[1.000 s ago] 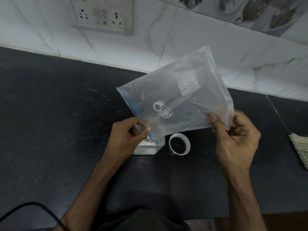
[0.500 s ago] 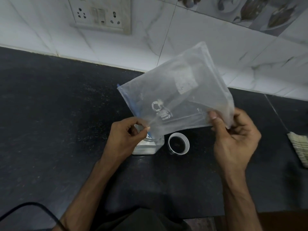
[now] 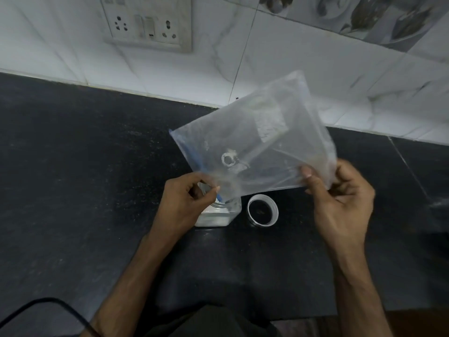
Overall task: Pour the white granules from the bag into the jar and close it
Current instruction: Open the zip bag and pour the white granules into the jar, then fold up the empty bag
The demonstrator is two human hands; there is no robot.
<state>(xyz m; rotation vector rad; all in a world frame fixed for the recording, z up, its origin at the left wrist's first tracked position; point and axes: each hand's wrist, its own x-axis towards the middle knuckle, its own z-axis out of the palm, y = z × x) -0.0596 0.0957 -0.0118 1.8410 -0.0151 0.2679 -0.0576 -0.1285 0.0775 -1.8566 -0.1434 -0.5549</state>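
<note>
A clear plastic zip bag [image 3: 257,142] is held tilted above the black counter, its blue-edged mouth corner pointing down into a square clear jar [image 3: 226,215] with white granules at the bottom. My left hand [image 3: 184,203] pinches the bag's lower corner at the jar's mouth and hides part of the jar. My right hand [image 3: 340,203] pinches the bag's raised right edge between thumb and fingers. The bag looks nearly empty. The jar's white lid [image 3: 263,213] lies upturned on the counter just right of the jar.
The black counter [image 3: 73,166] runs back to a white tiled wall with a socket panel [image 3: 148,23]. A black cable [image 3: 48,305] loops at the lower left. A blurred cloth [image 3: 439,207] lies at the right edge.
The bag has barely shifted; both hands keep the same grips. The view has drifted a little, and the cloth at the right now sits at the frame's edge.
</note>
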